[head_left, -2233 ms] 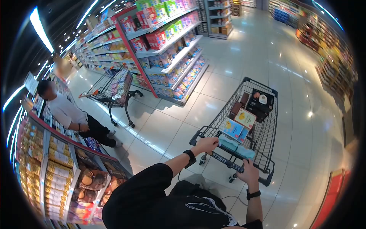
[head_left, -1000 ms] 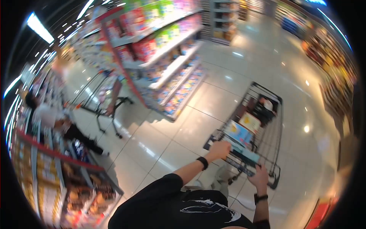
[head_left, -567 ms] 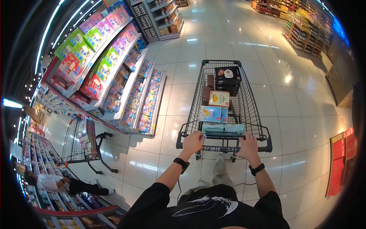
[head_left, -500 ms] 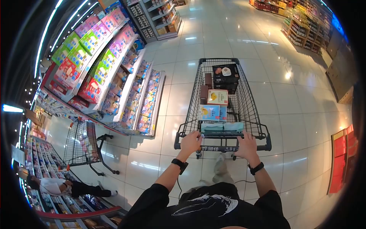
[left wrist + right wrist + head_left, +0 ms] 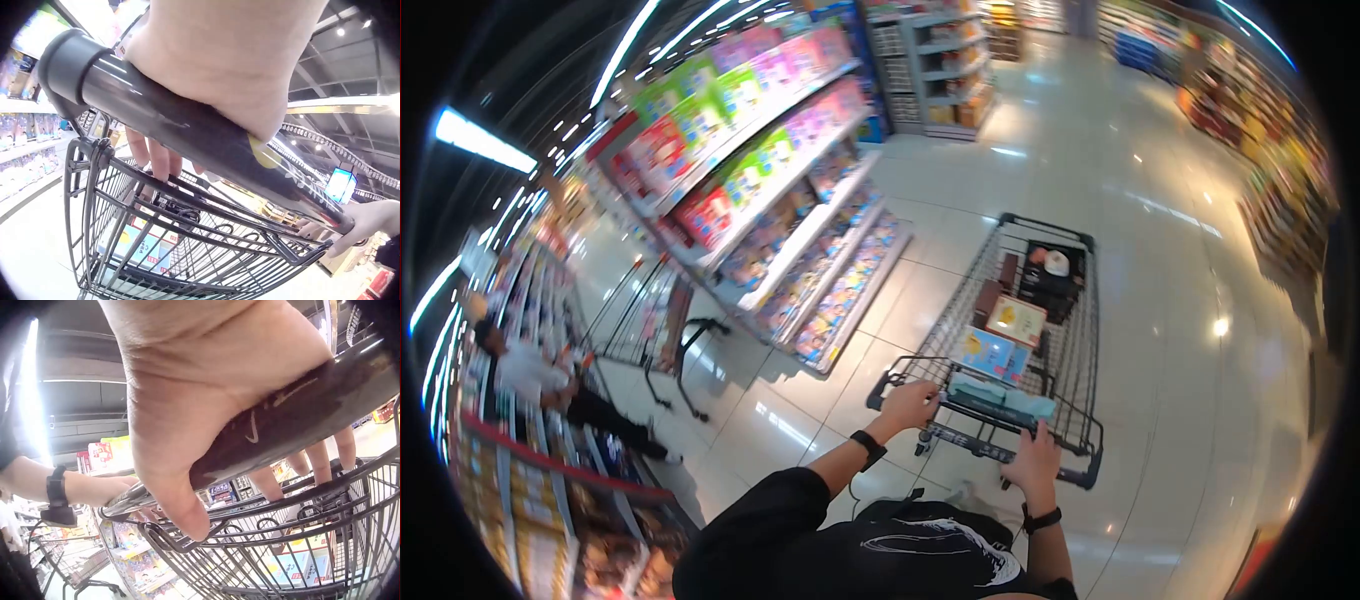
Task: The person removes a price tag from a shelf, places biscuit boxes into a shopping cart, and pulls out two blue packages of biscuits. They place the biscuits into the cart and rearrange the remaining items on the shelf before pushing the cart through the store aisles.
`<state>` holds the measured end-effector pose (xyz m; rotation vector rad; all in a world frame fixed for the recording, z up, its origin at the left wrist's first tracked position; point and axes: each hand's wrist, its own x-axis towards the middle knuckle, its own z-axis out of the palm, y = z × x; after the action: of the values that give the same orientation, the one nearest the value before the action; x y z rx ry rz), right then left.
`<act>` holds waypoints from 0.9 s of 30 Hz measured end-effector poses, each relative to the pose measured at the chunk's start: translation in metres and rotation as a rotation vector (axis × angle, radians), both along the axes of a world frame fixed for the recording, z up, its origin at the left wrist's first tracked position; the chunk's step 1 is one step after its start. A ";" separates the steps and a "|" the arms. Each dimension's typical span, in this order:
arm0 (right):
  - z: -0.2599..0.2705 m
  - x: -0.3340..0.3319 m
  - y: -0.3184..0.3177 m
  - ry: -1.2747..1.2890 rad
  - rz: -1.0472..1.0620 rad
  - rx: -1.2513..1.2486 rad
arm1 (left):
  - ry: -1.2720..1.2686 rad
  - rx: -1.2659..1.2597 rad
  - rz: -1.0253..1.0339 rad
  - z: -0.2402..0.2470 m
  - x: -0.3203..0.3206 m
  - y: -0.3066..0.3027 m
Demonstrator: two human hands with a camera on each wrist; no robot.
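Note:
In the head view a black wire shopping cart (image 5: 1092, 340) stands before the person. The left hand (image 5: 910, 405) grips the left part of its handle; in the left wrist view its palm lies over the bar (image 5: 181, 128), with fingers (image 5: 159, 159) hanging down beyond it. Further right, the right hand (image 5: 1033, 462) holds the same bar, its thumb (image 5: 181, 509) on the near side and fingers on the far side. A teal packet (image 5: 1002, 395), a blue box (image 5: 992, 352), a yellow-and-white box (image 5: 1017, 320), brown boxes and a black package (image 5: 1052, 280) lie in the cart.
Shelves of colourful packages (image 5: 770, 190) rise on the left. Beyond the left aisle stand another cart (image 5: 645, 325) and a person in a white top (image 5: 530, 370). A lower shelf (image 5: 550, 500) is at bottom left; more displays (image 5: 1290, 210) line the right. Tiled floor (image 5: 1060, 130) stretches ahead.
The head view has tilted and turned, so the cart now appears slanted and lower, and the left shelves have shifted right. Both hands still hold the handle.

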<state>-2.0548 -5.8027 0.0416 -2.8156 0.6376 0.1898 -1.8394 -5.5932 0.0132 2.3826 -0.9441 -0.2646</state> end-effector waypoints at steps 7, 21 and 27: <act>-0.015 0.005 -0.001 0.111 -0.128 0.039 | -0.069 -0.027 0.045 -0.019 -0.007 -0.011; -0.016 0.016 -0.029 0.119 0.051 -0.162 | -0.057 -0.041 0.068 -0.025 0.000 -0.036; -0.013 0.015 -0.032 0.133 0.062 -0.092 | -0.040 -0.063 0.034 -0.013 -0.001 -0.035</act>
<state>-2.0397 -5.8351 0.0286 -2.9328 0.6013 0.3704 -1.8403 -5.6281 -0.0002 2.3523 -0.9157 -0.1726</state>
